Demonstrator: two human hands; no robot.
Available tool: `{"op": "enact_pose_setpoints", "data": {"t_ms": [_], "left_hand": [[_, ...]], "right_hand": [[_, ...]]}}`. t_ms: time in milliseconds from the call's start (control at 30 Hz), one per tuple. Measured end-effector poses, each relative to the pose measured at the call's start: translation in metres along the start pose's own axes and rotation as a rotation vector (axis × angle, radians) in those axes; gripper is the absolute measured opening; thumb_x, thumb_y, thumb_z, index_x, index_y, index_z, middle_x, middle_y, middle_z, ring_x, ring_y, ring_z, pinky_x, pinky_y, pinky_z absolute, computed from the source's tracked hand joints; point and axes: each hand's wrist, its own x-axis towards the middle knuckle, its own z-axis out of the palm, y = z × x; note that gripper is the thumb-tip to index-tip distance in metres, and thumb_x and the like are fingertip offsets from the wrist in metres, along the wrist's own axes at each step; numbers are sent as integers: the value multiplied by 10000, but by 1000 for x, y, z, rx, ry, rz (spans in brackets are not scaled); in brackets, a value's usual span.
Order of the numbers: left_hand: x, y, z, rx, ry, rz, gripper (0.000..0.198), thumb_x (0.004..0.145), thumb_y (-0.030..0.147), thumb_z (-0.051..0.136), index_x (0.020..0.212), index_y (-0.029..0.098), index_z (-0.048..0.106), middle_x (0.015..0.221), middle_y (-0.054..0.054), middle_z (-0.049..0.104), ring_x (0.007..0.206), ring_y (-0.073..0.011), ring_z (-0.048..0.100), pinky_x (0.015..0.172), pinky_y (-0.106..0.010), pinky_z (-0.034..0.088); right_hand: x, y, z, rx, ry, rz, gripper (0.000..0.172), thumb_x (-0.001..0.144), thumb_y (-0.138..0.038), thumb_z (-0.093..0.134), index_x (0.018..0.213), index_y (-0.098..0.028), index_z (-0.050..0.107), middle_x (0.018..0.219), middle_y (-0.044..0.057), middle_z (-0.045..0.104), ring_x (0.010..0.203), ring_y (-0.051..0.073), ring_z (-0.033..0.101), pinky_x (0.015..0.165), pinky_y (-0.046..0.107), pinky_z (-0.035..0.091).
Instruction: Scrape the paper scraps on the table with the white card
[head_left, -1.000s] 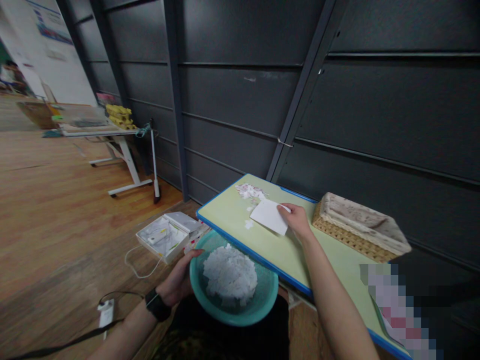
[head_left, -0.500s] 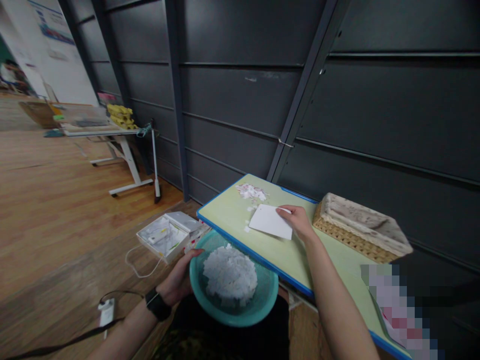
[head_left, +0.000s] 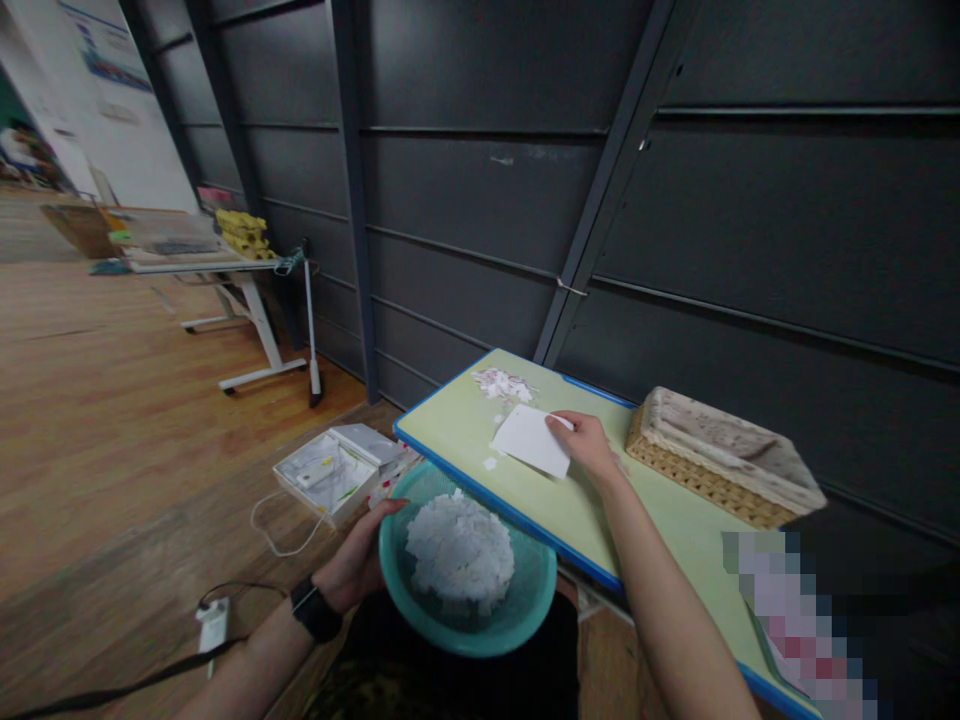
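Observation:
My left hand (head_left: 363, 553) grips the left rim of a teal plastic basket (head_left: 394, 590), with the thumb over the edge. A heap of white paper scraps (head_left: 461, 550) fills the middle of the basket, which sits at my lap just below the table edge. Over the light green table top (head_left: 442, 430), my right hand (head_left: 582, 446) is closed on the right edge of a white sheet of paper (head_left: 534, 442). A few loose scraps (head_left: 490, 463) lie by the sheet's left side. Farther back is a pile of small paper bits (head_left: 501, 383), some with reddish marks.
A cloth-lined wicker basket (head_left: 705, 465) stands at the table's back right, near a blurred-out item (head_left: 802, 620). On the floor to the left are an open white box (head_left: 330, 475) and a power strip (head_left: 214, 625). A dark panel wall (head_left: 480, 200) rises behind the table.
My right hand and the white sheet have shifted a little to the left across the table top. My left hand and the teal basket stay in place.

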Motion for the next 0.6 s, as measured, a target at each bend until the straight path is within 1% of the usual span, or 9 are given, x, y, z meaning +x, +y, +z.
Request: {"op": "enact_pose_setpoints", "data": {"t_ms": [100,233,367,533,600], "left_hand": [[0,0,0,6,16,16,72,769,223,605,765,151,614,669,-37,742,570,-185,665,643,-312,504],[2,0,-3,-10,24,3,68,767,224,603,740,162,599,631,-22,729,570,-177,661,621,-298,497],[3,0,-5,-19,23,-13,62,780,232,595,769,171,595,648,-16,733,577,-176,661,632,-306,500],[1,0,-2,5,36,7,83,783,229,583,737,161,595,633,-31,730,554,-172,657,626,-291,498],[1,0,-2,6,45,10,76,782,228,587,742,165,591,622,-24,728,546,-168,655,620,-283,496]], "right_hand": [[-1,-1,1,32,-26,5,435,680,-491,564,807,-109,728,754,88,704,631,196,577,527,265,397],[-1,-3,0,30,6,8,420,677,-478,574,808,-111,729,775,89,709,663,205,588,552,270,408],[-3,-6,-1,-9,-86,15,383,683,-454,574,787,-122,734,750,79,704,648,197,580,545,264,397],[-2,-4,-2,44,-74,34,397,672,-461,590,799,-113,732,757,82,698,633,188,567,541,262,389],[-2,-3,-3,51,-116,34,397,670,-465,598,797,-114,732,749,82,697,622,185,562,535,261,385]]}}
